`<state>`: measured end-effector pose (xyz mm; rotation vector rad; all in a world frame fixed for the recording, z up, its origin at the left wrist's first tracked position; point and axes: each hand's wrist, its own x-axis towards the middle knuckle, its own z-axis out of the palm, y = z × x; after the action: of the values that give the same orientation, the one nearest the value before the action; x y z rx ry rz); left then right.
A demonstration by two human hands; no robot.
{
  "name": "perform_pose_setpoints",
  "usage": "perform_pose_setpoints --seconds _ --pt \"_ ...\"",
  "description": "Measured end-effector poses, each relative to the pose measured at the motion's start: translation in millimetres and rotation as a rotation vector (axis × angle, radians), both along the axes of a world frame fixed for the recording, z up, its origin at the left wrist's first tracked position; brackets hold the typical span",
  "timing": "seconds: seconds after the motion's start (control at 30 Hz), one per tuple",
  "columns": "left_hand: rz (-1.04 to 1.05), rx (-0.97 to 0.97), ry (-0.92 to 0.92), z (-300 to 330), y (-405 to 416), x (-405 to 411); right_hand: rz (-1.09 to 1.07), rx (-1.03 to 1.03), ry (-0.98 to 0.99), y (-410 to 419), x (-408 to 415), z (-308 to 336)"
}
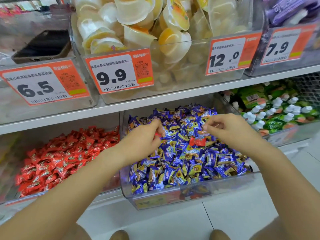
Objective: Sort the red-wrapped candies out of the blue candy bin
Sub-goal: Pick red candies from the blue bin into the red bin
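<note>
A clear bin (190,193) on the lower shelf is heaped with blue-wrapped candies (183,163). One red-wrapped candy (197,141) lies on top of the heap near its middle. My left hand (147,137) hovers over the bin's left side, fingers closed around a red-wrapped candy (157,134) of which only a sliver shows. My right hand (225,129) hangs over the right side, just above and right of the loose red candy, fingertips pinched together; something small may sit between them, too blurred to tell.
To the left stands a bin of red-wrapped candies (69,156). A bin of green and white packets (277,110) sits on the right. The shelf above holds jelly cups (138,28), a phone (43,45) and orange price tags (119,73). White floor tiles lie below.
</note>
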<state>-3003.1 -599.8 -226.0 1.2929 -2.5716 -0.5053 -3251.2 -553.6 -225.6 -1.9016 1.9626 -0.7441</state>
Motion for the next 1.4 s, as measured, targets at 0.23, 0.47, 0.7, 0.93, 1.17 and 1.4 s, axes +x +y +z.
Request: perform_pose_setpoints --seconds 0.23,0.47,0.7,0.93,1.17,1.4 --pt "0.113 -0.047 0.030 -3 -9 -24 -0.090 0.006 0.267 5 -5 -2" --pt "-0.082 0.169 -0.151 -27 -14 -78 -0.081 -0.026 0.301 2 -1 -10" --pt "-0.071 0.283 -0.118 -30 -7 -68 -0.093 -0.095 0.276 -25 11 -17" --pt "-0.108 0.268 -0.176 -40 6 -57 0.011 -0.004 0.276 -77 43 -33" --pt "0.003 0.165 -0.098 -26 -8 -26 -0.026 0.109 0.363 -104 44 -38" --pt "0.121 0.106 0.029 -11 -14 0 -0.011 0.058 0.380 -101 51 -39"
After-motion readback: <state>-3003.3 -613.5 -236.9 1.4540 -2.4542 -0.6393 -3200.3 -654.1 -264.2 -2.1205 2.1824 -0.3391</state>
